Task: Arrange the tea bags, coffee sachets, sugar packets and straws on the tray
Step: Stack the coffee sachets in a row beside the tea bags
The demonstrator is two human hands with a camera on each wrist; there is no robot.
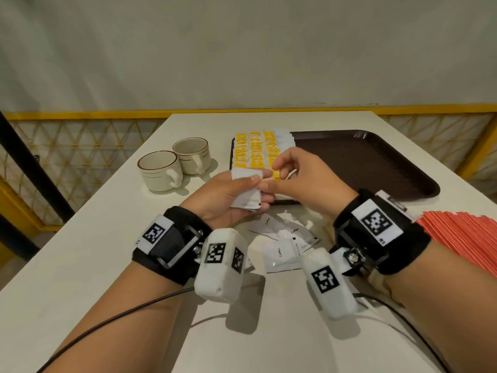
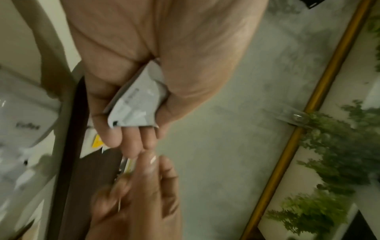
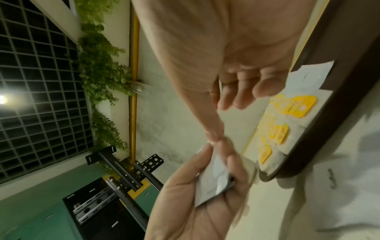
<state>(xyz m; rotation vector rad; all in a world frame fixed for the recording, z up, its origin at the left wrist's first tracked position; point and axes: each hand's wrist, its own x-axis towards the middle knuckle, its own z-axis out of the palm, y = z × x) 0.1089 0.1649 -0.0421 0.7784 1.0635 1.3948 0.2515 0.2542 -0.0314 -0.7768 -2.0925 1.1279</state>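
Here left hand (image 1: 226,196) clasps white sachets (image 1: 246,191); right hand (image 1: 298,176) grip seemingly pinches their top edge, above tray (image 1: 376,160).

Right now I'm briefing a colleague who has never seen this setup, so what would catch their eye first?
Probably the two hands meeting mid-table: the left hand grips a small stack of white sachets, and the right hand pinches at its top edge. Behind them, rows of yellow-labelled tea bags fill the left end of the brown tray. Red straws lie at the table's right edge, two cups to the left.
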